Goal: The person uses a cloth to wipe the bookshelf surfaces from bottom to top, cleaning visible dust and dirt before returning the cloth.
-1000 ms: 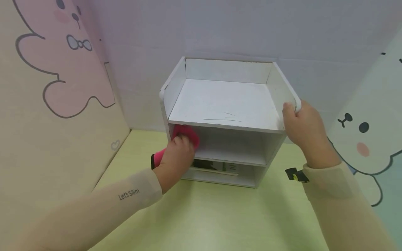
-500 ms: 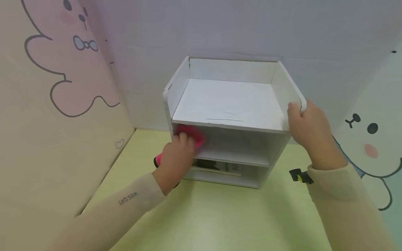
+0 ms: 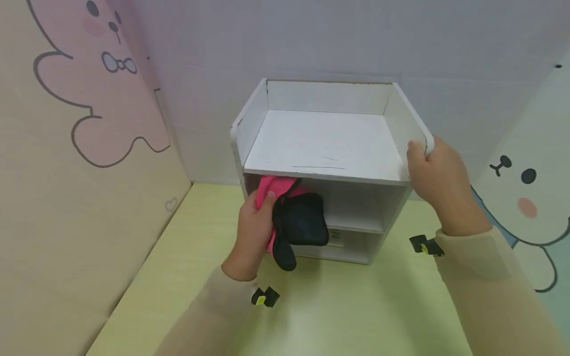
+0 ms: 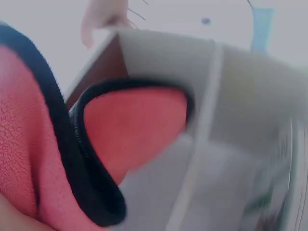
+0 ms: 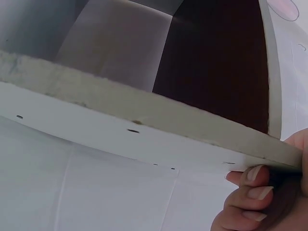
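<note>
A pink cloth (image 3: 307, 220) with a black side and black edging hangs at the left front of the small white shelf unit (image 3: 325, 141). My left hand (image 3: 254, 227) pinches it between thumb and fingers by the middle compartment's opening. In the left wrist view the soft pink face of the cloth (image 4: 134, 127) and its black border show large, folded over in front of the compartments. My right hand (image 3: 438, 183) grips the front edge of the unit's right side panel. From the right wrist, my fingers (image 5: 257, 192) are seen curled round that panel's edge.
A book or booklet (image 3: 337, 238) lies in the bottom compartment, mostly hidden behind the cloth. The unit stands on a light green-yellow table (image 3: 329, 301), near the pale back wall (image 3: 311, 39). A side wall with cartoon drawings (image 3: 111, 113) rises at left.
My left hand has turned over and drawn the cloth out and rightward, so its black side now hangs in front of the compartments. The right hand keeps its grip on the panel.
</note>
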The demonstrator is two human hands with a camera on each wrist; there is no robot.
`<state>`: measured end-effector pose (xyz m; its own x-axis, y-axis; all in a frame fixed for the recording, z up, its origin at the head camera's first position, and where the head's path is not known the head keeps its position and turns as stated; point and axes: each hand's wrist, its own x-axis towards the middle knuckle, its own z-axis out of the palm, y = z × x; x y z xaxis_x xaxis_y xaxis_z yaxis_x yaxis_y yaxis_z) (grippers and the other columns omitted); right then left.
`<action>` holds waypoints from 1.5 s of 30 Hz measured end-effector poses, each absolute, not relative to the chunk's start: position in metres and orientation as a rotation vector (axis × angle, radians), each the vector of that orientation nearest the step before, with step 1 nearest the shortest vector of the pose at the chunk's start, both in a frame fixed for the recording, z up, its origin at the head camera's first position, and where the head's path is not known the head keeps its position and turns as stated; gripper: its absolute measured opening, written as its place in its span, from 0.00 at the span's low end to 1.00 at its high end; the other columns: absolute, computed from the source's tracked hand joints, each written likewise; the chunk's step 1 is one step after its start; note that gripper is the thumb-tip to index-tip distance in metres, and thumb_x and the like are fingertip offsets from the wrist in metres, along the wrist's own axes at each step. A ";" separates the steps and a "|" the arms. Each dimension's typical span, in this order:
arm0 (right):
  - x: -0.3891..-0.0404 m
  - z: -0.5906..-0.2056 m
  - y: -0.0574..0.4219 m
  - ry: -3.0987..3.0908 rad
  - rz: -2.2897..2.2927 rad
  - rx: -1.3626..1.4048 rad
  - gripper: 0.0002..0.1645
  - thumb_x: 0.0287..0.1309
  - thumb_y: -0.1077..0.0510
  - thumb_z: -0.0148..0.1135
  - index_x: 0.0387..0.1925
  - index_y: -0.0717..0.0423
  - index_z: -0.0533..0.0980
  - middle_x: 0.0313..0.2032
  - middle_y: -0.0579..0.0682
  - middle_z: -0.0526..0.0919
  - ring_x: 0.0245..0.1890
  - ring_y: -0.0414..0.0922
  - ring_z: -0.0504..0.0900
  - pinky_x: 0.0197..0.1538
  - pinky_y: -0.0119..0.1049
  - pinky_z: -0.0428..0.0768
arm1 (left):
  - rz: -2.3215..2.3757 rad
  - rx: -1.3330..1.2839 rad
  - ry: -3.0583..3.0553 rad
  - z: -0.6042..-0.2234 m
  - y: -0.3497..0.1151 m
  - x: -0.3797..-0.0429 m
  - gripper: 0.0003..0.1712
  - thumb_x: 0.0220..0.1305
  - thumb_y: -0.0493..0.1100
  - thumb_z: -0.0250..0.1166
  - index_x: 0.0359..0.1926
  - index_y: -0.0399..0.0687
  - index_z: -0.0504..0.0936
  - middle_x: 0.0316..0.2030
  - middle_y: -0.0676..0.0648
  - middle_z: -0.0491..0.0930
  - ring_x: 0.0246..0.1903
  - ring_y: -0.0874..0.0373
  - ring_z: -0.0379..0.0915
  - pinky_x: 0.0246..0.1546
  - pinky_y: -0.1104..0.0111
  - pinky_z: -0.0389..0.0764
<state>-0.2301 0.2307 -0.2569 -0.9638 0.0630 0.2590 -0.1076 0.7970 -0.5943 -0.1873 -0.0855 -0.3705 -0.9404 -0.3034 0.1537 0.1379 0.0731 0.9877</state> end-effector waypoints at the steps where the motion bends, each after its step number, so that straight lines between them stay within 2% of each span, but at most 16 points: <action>1: -0.230 -0.257 0.231 -2.728 0.921 0.026 0.45 0.76 0.36 0.29 0.70 0.72 0.61 0.59 0.74 0.73 0.45 0.65 0.72 0.40 0.59 0.74 | -2.050 0.220 -1.975 -0.368 -0.082 -0.188 0.21 0.77 0.50 0.59 0.61 0.41 0.78 0.51 0.42 0.80 0.53 0.47 0.74 0.55 0.58 0.77; 5: -0.230 -0.256 0.232 -2.748 0.917 0.000 0.47 0.76 0.35 0.28 0.73 0.72 0.58 0.61 0.75 0.71 0.47 0.66 0.72 0.41 0.62 0.75 | -2.265 0.399 -1.781 -0.356 -0.072 -0.189 0.28 0.78 0.55 0.55 0.70 0.46 0.73 0.63 0.43 0.74 0.63 0.46 0.68 0.67 0.54 0.69; 8: -0.231 -0.256 0.231 -2.732 0.913 -0.004 0.47 0.76 0.35 0.28 0.71 0.72 0.61 0.60 0.74 0.72 0.46 0.66 0.72 0.40 0.61 0.75 | -2.304 0.481 -1.707 -0.347 -0.068 -0.190 0.30 0.79 0.56 0.52 0.74 0.49 0.69 0.69 0.44 0.70 0.68 0.46 0.63 0.70 0.54 0.64; 11: -0.230 -0.257 0.229 -2.719 0.914 0.004 0.46 0.76 0.35 0.29 0.69 0.72 0.63 0.58 0.73 0.73 0.45 0.65 0.72 0.40 0.60 0.75 | -2.423 0.430 -1.497 -0.343 -0.066 -0.190 0.30 0.80 0.53 0.49 0.75 0.46 0.66 0.71 0.46 0.67 0.69 0.49 0.61 0.70 0.58 0.65; 14: -0.230 -0.258 0.228 -2.709 0.922 0.019 0.46 0.76 0.36 0.29 0.69 0.72 0.63 0.59 0.73 0.73 0.46 0.65 0.73 0.41 0.60 0.75 | -2.521 0.318 -1.278 -0.343 -0.064 -0.190 0.26 0.80 0.50 0.47 0.71 0.44 0.69 0.67 0.45 0.70 0.65 0.50 0.65 0.65 0.62 0.71; 18: -0.230 -0.259 0.228 -2.702 0.917 0.030 0.45 0.76 0.36 0.29 0.70 0.72 0.63 0.60 0.74 0.73 0.46 0.65 0.73 0.41 0.61 0.74 | -2.522 0.308 -1.177 -0.345 -0.064 -0.190 0.19 0.80 0.50 0.49 0.61 0.46 0.76 0.57 0.46 0.76 0.57 0.51 0.72 0.58 0.63 0.76; 25: -0.231 -0.260 0.228 -2.700 0.922 0.038 0.45 0.76 0.36 0.29 0.70 0.71 0.63 0.61 0.73 0.73 0.46 0.64 0.73 0.41 0.59 0.75 | -2.559 0.376 -0.950 -0.343 -0.057 -0.198 0.16 0.80 0.49 0.52 0.52 0.45 0.80 0.48 0.48 0.79 0.46 0.53 0.76 0.53 0.66 0.79; 32: -0.231 -0.260 0.229 -2.704 0.940 0.033 0.45 0.76 0.36 0.29 0.72 0.70 0.61 0.62 0.74 0.72 0.47 0.65 0.73 0.42 0.61 0.75 | -2.496 0.416 -1.141 -0.345 -0.050 -0.203 0.18 0.79 0.48 0.51 0.60 0.44 0.77 0.56 0.46 0.77 0.53 0.51 0.72 0.58 0.63 0.75; 37: -0.230 -0.260 0.230 -2.700 0.946 0.031 0.46 0.76 0.36 0.30 0.70 0.71 0.62 0.61 0.74 0.72 0.47 0.65 0.73 0.43 0.61 0.74 | -2.524 0.385 -1.176 -0.346 -0.037 -0.203 0.15 0.78 0.45 0.52 0.59 0.45 0.75 0.53 0.46 0.77 0.52 0.51 0.73 0.58 0.63 0.75; 43: -0.229 -0.261 0.229 -2.685 0.941 0.046 0.44 0.76 0.37 0.30 0.68 0.71 0.65 0.60 0.73 0.73 0.46 0.64 0.73 0.42 0.60 0.74 | -2.656 0.347 -1.049 -0.344 -0.012 -0.208 0.20 0.78 0.43 0.54 0.65 0.47 0.74 0.60 0.48 0.77 0.58 0.52 0.72 0.61 0.63 0.74; 45: -0.230 -0.261 0.229 -2.683 0.937 0.046 0.44 0.76 0.37 0.30 0.67 0.71 0.65 0.60 0.73 0.74 0.46 0.64 0.74 0.42 0.61 0.74 | -2.663 0.335 -1.075 -0.345 -0.004 -0.210 0.19 0.77 0.44 0.54 0.65 0.47 0.75 0.60 0.48 0.78 0.58 0.52 0.72 0.62 0.63 0.74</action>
<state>-0.2296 0.2286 -0.2607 -0.9551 0.0673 0.2886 -0.1270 0.7870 -0.6038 -0.2097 -0.0040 -0.3451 -0.9425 -0.3126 -0.1184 0.1428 -0.6966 0.7031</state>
